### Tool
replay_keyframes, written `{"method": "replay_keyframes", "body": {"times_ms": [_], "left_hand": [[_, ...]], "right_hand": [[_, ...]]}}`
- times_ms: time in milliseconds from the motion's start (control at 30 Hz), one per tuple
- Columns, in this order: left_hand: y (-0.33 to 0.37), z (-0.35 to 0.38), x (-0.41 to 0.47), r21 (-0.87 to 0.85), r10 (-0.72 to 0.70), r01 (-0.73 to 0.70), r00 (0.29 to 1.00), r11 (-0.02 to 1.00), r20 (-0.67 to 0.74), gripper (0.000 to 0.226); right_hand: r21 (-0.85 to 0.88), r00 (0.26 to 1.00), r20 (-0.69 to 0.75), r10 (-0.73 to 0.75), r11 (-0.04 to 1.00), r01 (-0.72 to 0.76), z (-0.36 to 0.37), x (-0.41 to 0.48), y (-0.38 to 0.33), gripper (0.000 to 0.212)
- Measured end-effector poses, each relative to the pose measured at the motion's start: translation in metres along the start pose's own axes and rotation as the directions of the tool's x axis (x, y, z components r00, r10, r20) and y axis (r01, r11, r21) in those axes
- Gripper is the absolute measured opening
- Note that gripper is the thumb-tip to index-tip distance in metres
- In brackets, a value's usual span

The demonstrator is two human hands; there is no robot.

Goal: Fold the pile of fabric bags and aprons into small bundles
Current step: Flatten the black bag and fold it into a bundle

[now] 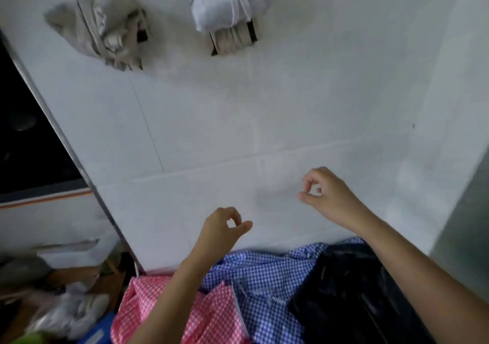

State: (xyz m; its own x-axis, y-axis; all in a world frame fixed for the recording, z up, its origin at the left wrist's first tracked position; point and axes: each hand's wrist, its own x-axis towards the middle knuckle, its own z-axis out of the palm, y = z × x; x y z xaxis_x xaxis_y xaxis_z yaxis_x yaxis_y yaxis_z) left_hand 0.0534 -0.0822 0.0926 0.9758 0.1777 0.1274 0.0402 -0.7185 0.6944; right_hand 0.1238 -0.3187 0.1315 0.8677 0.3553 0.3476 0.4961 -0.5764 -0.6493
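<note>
While both hands hang above the desk (291, 92), neither has fabric in it. Left hand (222, 228): over the desk's near part, fingers curled in, thumb tip meeting index tip in a small ring, nothing visible inside. Right hand (326, 192): same pose, a bit farther in over the desk and to the right, thumb and index closed into a loop, also empty as far as I can see. Hands are apart, bare desk between them.

Pile of fabric (251, 304) is at the desk's near edge, unfolded and crumpled: pink checked cloth (158, 314) on the left, blue checked cloth (267, 272) in the middle overlapping the pink, black fabric (346, 290) on the right, lying on the blue. Bag or apron: cannot tell.

Far end of the desk: two bundles, well apart from the pile. Grey bundle (105, 31) at far left, white bundle (225, 7) to its right, gap between them. Both blurred; the white one has straps across it.

Off the desk's left edge: dark panel (29, 132), and nearer, a crumpled plastic bag (66, 314) among clutter
</note>
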Motion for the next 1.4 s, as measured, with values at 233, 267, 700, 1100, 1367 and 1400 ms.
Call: {"method": "replay_keyframes", "body": {"times_ms": [233, 267, 700, 1100, 1367, 1400], "left_hand": [[-0.079, 0.073, -0.026, 0.476, -0.369, 0.184, 0.869, 0.86, 0.33, 0.039], [-0.092, 0.081, -0.033, 0.555, -0.44, 0.193, 0.824, 0.809, 0.356, 0.063], [-0.176, 0.143, -0.085, 0.473, -0.506, 0.255, 0.674, 0.843, 0.538, 0.106], [-0.121, 0.148, -0.066, 0.393, -0.283, 0.06, 0.793, 0.918, 0.54, 0.099], [-0.03, 0.18, -0.044, -0.245, 0.203, -0.119, 0.913, 0.962, 0.353, 0.1], [-0.023, 0.185, -0.041, -0.268, 0.228, -0.142, 0.918, 0.953, 0.325, 0.096]], "right_hand": [[-0.235, 0.813, 0.394, 0.429, 0.902, -0.363, 0.105, -0.063, 0.111, 0.045], [-0.261, 0.771, 0.434, 0.466, 0.884, -0.388, 0.117, -0.072, 0.119, 0.063], [-0.637, 0.663, 0.299, 0.686, 0.661, -0.397, 0.176, -0.162, 0.17, 0.076], [0.199, 0.716, -0.099, 0.691, 0.719, -0.666, 0.109, -0.117, 0.141, 0.032], [0.504, 0.742, 0.255, 0.62, 0.569, -0.649, 0.052, -0.125, 0.087, 0.021], [0.609, 0.745, 0.313, 0.589, 0.478, -0.633, 0.042, -0.127, 0.083, 0.021]]}}
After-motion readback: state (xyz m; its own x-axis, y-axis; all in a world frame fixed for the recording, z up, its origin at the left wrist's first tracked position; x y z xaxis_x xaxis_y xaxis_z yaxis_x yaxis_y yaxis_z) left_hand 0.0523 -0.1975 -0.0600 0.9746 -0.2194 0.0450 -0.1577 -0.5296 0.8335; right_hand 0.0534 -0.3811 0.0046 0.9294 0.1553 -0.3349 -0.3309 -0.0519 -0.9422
